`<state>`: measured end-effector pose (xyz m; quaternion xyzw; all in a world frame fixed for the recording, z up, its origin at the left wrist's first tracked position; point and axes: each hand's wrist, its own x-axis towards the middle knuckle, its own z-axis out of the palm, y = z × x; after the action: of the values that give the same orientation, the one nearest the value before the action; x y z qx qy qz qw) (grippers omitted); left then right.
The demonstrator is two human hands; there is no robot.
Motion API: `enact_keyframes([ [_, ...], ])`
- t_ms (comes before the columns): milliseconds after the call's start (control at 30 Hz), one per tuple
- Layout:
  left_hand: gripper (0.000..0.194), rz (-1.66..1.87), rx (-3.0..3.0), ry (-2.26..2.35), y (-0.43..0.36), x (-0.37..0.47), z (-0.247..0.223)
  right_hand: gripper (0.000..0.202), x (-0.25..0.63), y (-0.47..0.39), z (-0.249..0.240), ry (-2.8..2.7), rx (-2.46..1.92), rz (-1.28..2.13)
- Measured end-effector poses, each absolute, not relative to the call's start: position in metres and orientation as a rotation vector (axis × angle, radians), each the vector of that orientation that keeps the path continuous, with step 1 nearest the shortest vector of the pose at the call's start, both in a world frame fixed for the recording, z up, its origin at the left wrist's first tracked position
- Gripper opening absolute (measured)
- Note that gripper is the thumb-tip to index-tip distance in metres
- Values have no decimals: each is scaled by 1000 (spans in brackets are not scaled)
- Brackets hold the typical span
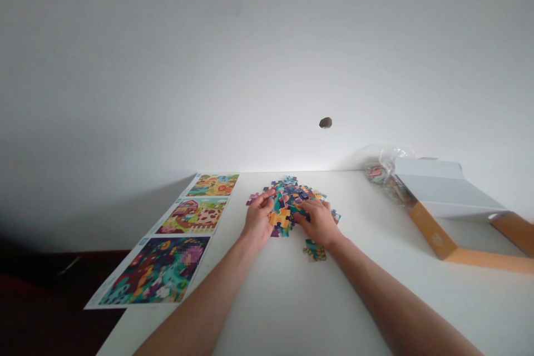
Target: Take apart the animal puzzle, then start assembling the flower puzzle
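Note:
A heap of colourful jigsaw puzzle pieces (298,193) lies near the back of the white table. At its left side, my left hand (259,218) is closed, with a puzzle piece (278,202) at its fingertips. My right hand (317,219) reaches into the heap from the right, its thumb and fingers bent round a piece among the others; the exact grip is partly hidden. Between the hands sits a yellow-orange piece (279,218). Just below my right hand, a few teal and yellow pieces (315,251) lie apart from the heap.
A printed sheet (152,235) with three pictures lies along the left edge, partly overhanging it. On the right stands an open orange-and-white box (453,253). Behind it is a clear plastic bag (390,186) with more pieces. The wall (250,67) behind has a small hole.

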<state>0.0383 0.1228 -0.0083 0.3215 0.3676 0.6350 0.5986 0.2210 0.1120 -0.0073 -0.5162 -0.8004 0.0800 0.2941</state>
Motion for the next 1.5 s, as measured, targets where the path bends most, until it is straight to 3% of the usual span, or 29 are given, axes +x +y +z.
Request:
enact_keyframes([
  [133, 33, 1501, 726, 833, 122, 39, -9, 33, 222, 110, 1, -1893, -1491, 81],
  [333, 38, 1445, 822, 759, 114, 45, 0, 31, 215, 104, 3, -2088, -1084, 525],
  [567, 39, 1672, 778, 1021, 132, 23, -13, 31, 220, 109, -4, -1688, -1262, 679],
  [700, 27, 1684, 1273, 1441, 139, 9, -25, 29, 222, 109, -4, -1637, -1191, 665],
  [833, 29, 1544, 1908, 1676, 132, 9, -24, 31, 223, 105, -2, -1615, -1086, 780],
  [967, 23, 1514, 2162, 1587, 122, 15, -13, 31, 222, 105, 1, -1520, -1051, 870],
  [1100, 28, 1419, 2178, 1298, 116, 24, -6, 27, 220, 105, 1, -1546, -1011, 875],
  [1233, 30, 1398, 2097, 1300, 115, 23, -5, 24, 220, 106, -1, -1605, -1020, 831],
  [1333, 27, 1458, 1965, 1654, 118, 13, -5, 22, 222, 110, -5, -1644, -1113, 670],
  [1500, 48, 1069, 1632, 2241, 125, -1, -6, 25, 227, 118, -11, -1776, -1468, 406],
])
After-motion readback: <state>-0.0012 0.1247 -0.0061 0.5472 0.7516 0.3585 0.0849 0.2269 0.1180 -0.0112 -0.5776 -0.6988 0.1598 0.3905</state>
